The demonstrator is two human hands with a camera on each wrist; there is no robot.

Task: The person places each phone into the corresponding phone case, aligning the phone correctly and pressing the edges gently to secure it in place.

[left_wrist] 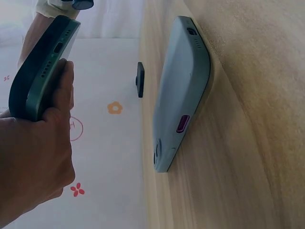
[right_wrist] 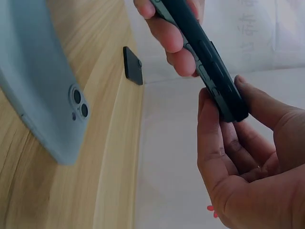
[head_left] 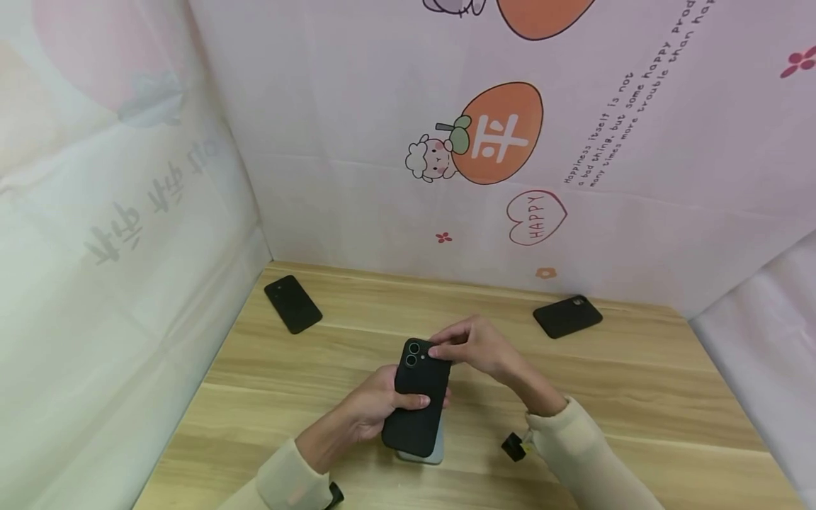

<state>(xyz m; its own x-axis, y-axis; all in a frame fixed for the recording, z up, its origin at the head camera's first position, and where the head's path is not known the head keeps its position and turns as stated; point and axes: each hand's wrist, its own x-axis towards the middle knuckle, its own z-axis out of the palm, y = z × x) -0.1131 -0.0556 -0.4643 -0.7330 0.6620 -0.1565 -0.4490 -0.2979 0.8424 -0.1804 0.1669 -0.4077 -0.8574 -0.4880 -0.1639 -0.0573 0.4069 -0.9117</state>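
A phone with a black back or case (head_left: 414, 411) is held tilted above the table, its two camera lenses at the upper left. My left hand (head_left: 372, 402) grips it by the sides, thumb lying across the back. At the top corner by the lenses, my right hand (head_left: 479, 348) pinches it between thumb and fingers. The right wrist view shows the side buttons of the black phone (right_wrist: 209, 62) and a lighter strip along its edge. Below it on the table lies a grey-blue phone (left_wrist: 181, 90), mostly covered in the head view.
Toward the back left of the wooden table (head_left: 255, 397) lies one black phone or case (head_left: 293, 304). Another black phone or case (head_left: 567, 316) lies at the back right. Printed cloth walls (head_left: 357, 198) stand behind and at the sides. A small black block (head_left: 513, 447) hangs by the right sleeve.
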